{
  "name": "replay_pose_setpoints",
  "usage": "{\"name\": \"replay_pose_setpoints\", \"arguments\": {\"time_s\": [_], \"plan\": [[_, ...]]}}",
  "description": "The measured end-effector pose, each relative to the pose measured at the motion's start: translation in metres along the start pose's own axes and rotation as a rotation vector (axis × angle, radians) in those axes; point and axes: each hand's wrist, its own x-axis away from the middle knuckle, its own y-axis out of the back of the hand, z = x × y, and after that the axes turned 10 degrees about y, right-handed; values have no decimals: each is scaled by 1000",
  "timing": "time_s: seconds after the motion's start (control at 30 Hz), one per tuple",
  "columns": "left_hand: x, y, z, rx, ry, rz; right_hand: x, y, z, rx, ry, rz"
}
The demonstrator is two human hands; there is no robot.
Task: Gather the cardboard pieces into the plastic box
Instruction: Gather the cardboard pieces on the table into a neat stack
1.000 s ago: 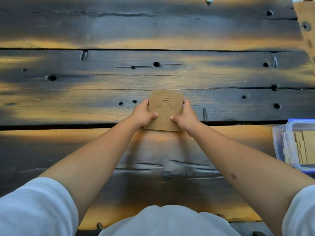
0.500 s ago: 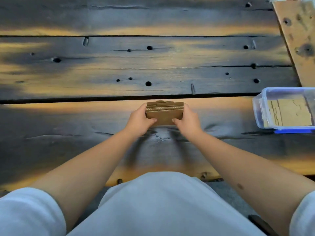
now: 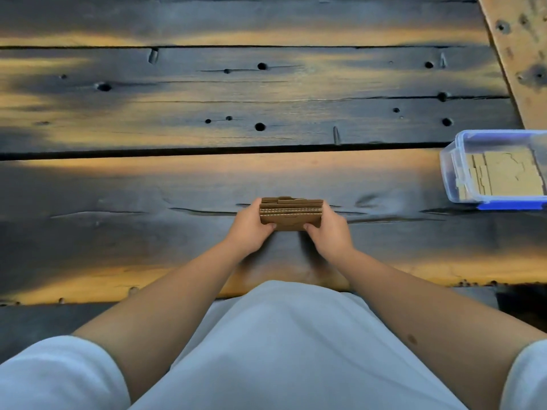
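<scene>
A stack of brown cardboard pieces (image 3: 291, 216) stands on edge on the dark wooden table, near its front edge in the middle. My left hand (image 3: 250, 229) grips the stack's left end and my right hand (image 3: 328, 232) grips its right end, thumbs on the near face. At the right edge of the view sits a clear plastic box (image 3: 450, 173) with a blue rim. More cardboard pieces (image 3: 497, 176) lie flat inside it. The box is about an arm's length to the right of my hands.
The table (image 3: 207, 184) is made of dark planks with holes and a wide gap between boards. A lighter wooden plank (image 3: 521, 54) runs diagonally at the top right, behind the box. My white shirt fills the bottom of the view.
The stack was tipped from leaning flat to standing on its edge and drawn closer to me. The view has shifted, so the box shows more fully at the right.
</scene>
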Motion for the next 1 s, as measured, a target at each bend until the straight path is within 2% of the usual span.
{"name": "replay_pose_setpoints", "arguments": {"time_s": [0.3,0.6,0.7,0.9,1.0], "plan": [[4,-5,10,-70,-19,9,7,0,-7,12,-8,112],[2,-2,8,-125,-32,16,15,26,4,-95,186,-73],[2,-2,9,-122,-32,16,11,32,5,-90,193,-83],[1,-1,8,-147,-29,36,7,44,4,90,360,-91],[0,0,8,-140,-23,47,7,48,5,70,300,-74]]}}
